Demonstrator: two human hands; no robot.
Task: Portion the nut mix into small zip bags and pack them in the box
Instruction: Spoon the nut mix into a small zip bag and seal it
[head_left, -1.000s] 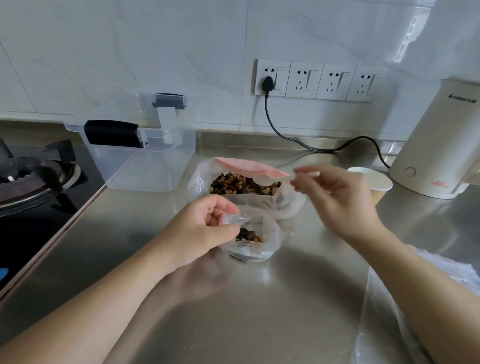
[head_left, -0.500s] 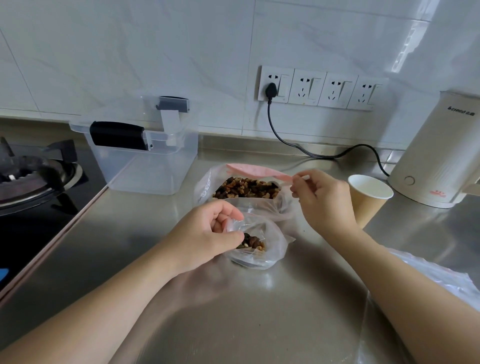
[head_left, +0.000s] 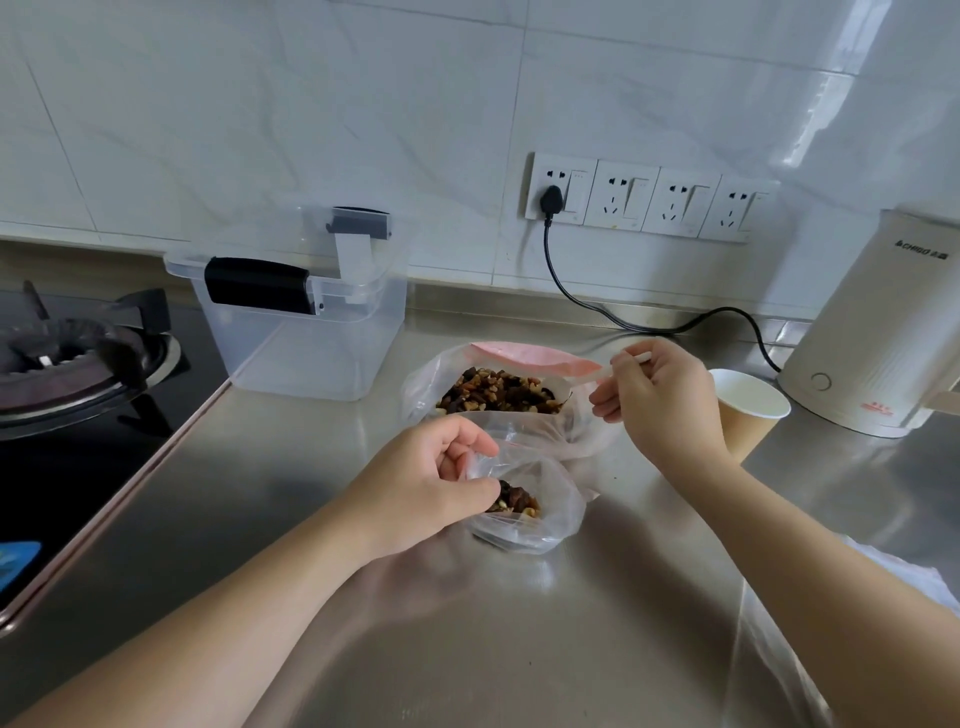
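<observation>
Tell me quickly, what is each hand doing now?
Left hand: fingers pinch the small zip bag open.
Right hand: holds the spoon.

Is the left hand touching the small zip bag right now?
Touching. The head view shows the left hand pinching the rim of the small zip bag, holding its mouth open with thumb and fingers on the plastic; no gap shows.

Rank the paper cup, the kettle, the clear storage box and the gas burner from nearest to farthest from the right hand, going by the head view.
1. paper cup: just right of the right hand.
2. kettle: farther right, by the wall.
3. clear storage box: left, beyond the big nut bag.
4. gas burner: far left, on the stove.
</observation>
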